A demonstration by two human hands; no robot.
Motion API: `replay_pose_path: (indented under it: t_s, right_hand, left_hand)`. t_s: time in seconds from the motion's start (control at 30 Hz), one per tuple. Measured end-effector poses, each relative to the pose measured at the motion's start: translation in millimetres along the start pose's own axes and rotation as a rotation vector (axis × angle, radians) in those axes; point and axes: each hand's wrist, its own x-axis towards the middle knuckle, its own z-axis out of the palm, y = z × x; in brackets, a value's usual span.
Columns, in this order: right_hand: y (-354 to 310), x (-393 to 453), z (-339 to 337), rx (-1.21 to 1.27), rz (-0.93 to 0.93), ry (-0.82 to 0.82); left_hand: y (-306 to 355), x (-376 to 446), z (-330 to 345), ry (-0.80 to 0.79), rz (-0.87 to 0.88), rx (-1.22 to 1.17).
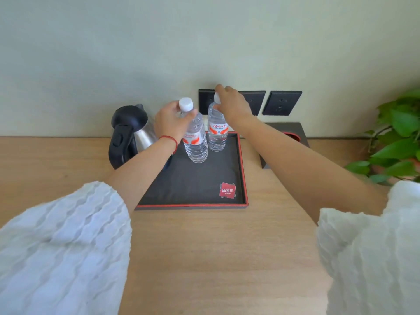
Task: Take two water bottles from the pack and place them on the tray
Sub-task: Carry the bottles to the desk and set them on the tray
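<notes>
Soft, even daylight, fairly bright; source not visible. Wall (113, 53) dims toward upper corners. Faint, diffuse shadows only: a dark patch under the kettle (129, 135), slight shade beneath the forearms on the worktop (216, 258). Weak sheen on the kettle's steel side. Strong wide-angle bending; worktop's back edge bows. Sleeves (61, 242) at bottom corners smeared, soft. Plant (395, 137) at right edge blurred. Centre reasonably sharp.

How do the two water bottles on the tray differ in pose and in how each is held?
The left bottle tilts, its white cap exposed, with the left hand on its neck. The right bottle stands upright farther back, its cap covered by the right hand. Both are clear, red-labelled, and on the black tray.
</notes>
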Motion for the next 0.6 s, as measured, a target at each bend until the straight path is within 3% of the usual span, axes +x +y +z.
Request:
replay_pose_path:
  t_s: [0.17,0.23,0.37,0.47,0.53,0.6]
  right_hand:
    - [5,-1,1,0.023,-0.001,0.018]
    - [5,-1,1,0.028,-0.007,0.017]
    - [4,-1,2,0.025,-0.011,0.015]
    - [3,-2,2,0.036,-0.012,0.018]
    - [4,-2,2,0.04,-0.013,0.021]
    - [5,-2,2,0.047,-0.013,0.027]
  left_hand:
    - [0,4,11,0.068,0.077,0.149]
    - [3,8,8,-0.067,0.178,0.136]
    - [18,20,-8,-0.522,0.495,0.212]
    - [23,32,-16,-0.734,0.507,0.379]
    - [25,36,-15,-0.688,0.515,0.459]
    - [23,37,-10,-0.495,0.517,0.553]
